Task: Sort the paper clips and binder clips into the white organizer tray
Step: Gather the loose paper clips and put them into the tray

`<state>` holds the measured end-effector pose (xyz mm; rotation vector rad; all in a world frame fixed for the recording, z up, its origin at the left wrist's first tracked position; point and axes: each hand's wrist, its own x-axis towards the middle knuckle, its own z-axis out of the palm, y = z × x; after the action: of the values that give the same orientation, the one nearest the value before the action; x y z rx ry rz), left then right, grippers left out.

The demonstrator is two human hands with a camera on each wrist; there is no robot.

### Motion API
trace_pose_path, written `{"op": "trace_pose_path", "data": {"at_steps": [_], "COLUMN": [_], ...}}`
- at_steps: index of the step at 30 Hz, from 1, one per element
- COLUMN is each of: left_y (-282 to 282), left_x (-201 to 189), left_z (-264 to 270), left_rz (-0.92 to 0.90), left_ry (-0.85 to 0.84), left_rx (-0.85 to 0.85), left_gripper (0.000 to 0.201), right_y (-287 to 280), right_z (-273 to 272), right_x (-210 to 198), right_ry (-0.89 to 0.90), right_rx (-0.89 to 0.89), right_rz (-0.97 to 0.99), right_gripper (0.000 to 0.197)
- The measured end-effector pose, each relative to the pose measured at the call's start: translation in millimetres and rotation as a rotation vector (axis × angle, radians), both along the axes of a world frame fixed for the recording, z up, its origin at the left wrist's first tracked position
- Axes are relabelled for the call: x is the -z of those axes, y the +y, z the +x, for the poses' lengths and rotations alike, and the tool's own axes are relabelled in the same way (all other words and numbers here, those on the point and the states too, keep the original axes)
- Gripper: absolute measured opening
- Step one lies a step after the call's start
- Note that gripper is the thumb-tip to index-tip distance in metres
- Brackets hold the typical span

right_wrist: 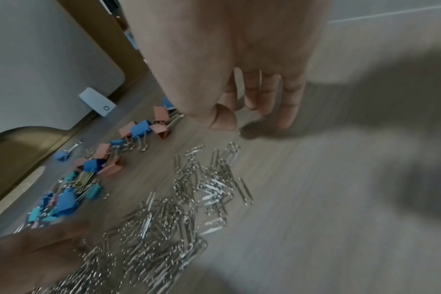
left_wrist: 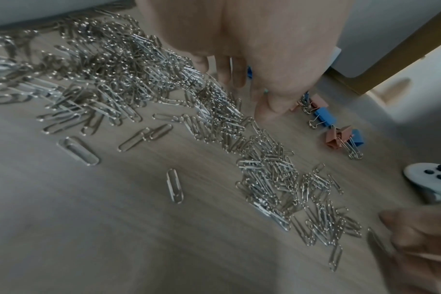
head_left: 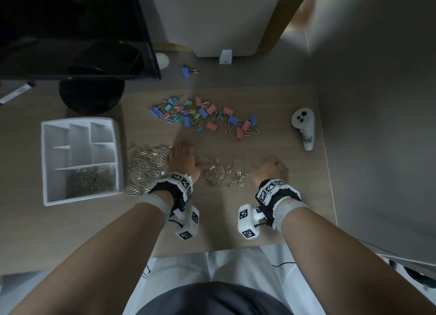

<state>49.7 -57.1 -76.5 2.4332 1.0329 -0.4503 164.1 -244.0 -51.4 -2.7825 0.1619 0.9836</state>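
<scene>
From the head view, one white organizer tray (head_left: 81, 160) sits left on the desk (head_left: 271, 149), paper clips (head_left: 146, 163) filling its near compartment, more beside it; binder clips (head_left: 203, 116), too many to count, lie behind. Left wrist: the left hand (left_wrist: 252, 49) hovers, fingers loose, over them. Right wrist: the right hand (right_wrist: 239, 59) hangs relaxed, empty.

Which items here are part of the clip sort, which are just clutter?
Job: paper clips, binder clips, white organizer tray, stray blue binder clip.
Clutter: white controller, monitor, pen, small white tag.
</scene>
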Motion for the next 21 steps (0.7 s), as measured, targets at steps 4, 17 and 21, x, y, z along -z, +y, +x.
{"op": "trace_pose_path", "data": {"at_steps": [4,17,21], "left_y": [-8,8,22], "left_x": [2,-10,-6], "left_z": [-11,-49,-53], "left_rz": [-0.025,-0.039,-0.043], "left_ry": [0.021,-0.037,0.016], "left_rx": [-0.054,-0.224,-0.188], "left_gripper": [0.049,0.057,0.064], "right_y": [5,46,48], "right_z": [-16,-21,-27], "right_x": [8,1,9], "right_ry": [-0.01,-0.022,-0.058], "right_rx": [-0.108,-0.091,-0.166], "right_rz": [0.066,0.235,0.156], "right_gripper": [0.059,0.051,0.054]}}
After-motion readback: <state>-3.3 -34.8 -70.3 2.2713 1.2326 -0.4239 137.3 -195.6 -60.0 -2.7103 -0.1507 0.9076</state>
